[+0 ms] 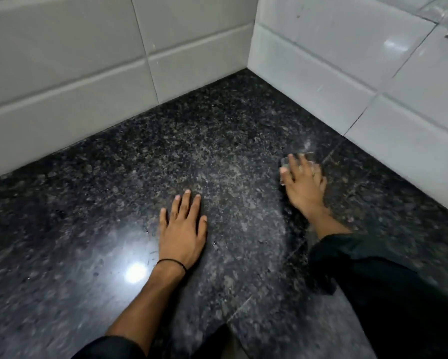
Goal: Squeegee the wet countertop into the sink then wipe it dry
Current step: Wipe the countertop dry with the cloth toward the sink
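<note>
Pressing a pale, blurred item, unidentifiable, onto the countertop (230, 125), the right hand (304, 182) suggests clearing continues; left hand (182, 229) flat, released.

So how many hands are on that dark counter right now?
2. The left hand lies flat near the middle of the countertop; the right hand is farther back by the tiled corner, over something small and blurred.

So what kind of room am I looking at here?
Probably a kitchen or bathroom counter corner: a dark speckled stone countertop meets glossy white wall tiles on two sides. The left hand lies flat on it; the right hand presses something pale, blurred.
</note>
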